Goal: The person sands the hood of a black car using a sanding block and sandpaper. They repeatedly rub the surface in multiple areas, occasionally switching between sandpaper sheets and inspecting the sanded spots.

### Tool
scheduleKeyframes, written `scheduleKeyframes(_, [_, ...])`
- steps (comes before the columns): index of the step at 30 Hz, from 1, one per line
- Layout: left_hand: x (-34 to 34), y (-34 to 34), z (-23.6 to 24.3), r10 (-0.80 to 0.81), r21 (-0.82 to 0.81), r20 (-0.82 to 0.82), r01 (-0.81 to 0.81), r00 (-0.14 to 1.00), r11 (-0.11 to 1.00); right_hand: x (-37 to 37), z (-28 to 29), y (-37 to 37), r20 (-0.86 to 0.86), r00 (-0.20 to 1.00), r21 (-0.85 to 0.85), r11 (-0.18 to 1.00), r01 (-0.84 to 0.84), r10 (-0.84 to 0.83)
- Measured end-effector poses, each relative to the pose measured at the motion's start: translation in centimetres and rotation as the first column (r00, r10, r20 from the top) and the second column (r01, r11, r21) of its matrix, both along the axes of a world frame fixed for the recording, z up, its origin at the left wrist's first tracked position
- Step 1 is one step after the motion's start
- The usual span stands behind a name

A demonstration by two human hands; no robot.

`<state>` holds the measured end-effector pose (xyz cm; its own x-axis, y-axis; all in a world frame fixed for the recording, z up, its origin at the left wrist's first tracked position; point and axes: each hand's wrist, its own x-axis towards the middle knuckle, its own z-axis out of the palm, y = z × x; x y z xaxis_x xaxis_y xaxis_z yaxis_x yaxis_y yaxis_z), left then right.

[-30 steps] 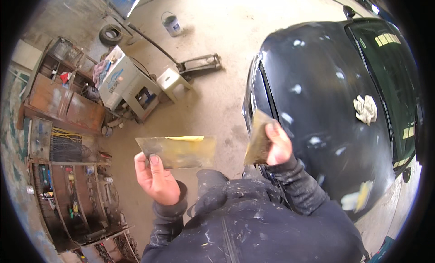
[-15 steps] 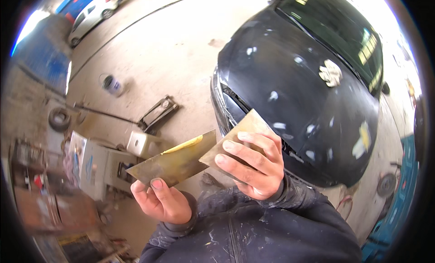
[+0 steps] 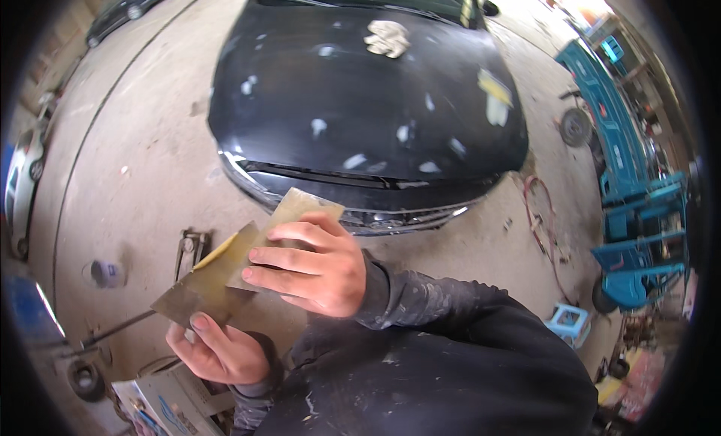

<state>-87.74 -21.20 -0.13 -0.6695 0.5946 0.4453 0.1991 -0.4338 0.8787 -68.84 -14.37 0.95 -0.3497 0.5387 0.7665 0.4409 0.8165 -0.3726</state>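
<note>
My left hand (image 3: pixel 221 353) pinches a flat, brownish putty spreader (image 3: pixel 199 295) between thumb and fingers at its lower edge. A strip of yellow putty (image 3: pixel 223 250) lies along the upper edge of that spreader. In my right hand (image 3: pixel 327 267) is a second, paler putty spreader (image 3: pixel 297 204), with the fingers stretched across its face. Its lower corner overlaps the left spreader; whether they touch, I cannot tell. Beyond my hands stands a dark car (image 3: pixel 360 83), its hood dotted with pale patches. A yellow putty patch (image 3: pixel 494 89) sits beside a whitish one at the hood's right.
A crumpled white rag (image 3: pixel 387 39) lies on the hood. A floor jack (image 3: pixel 191 248) and a bucket (image 3: pixel 107 274) stand on the left. To the right are a red hose (image 3: pixel 553 241), a light-blue stool (image 3: pixel 568 325) and teal vehicle panels (image 3: pixel 608 128).
My view has swung right, so the car now lies straight ahead and the teal panels show more. Both hands still hold their spreaders, which now overlap a little more.
</note>
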Motion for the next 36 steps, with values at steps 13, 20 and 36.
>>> scheduleKeyframes(13, [-0.6, 4.7, -3.9, -0.046, -0.217, -0.157, 0.011, 0.986, 0.976, 17.6, -22.6, 4.2, 0.661, 0.687, -0.596, 0.345, 0.725, -0.302])
scheduleKeyframes(20, [4.3, 5.2, -4.2, -0.041, -0.305, -0.154, -0.008, 0.987, 0.952, 19.4, -28.0, 11.1, 0.751, 0.644, -0.55, 0.4, 0.733, -0.147])
scheduleKeyframes(36, [6.9, 9.2, -5.4, -0.189, -0.392, -0.222, 0.089, 0.957, 0.916, 19.8, -28.9, 9.5, 0.755, 0.647, -0.568, 0.393, 0.724, -0.101])
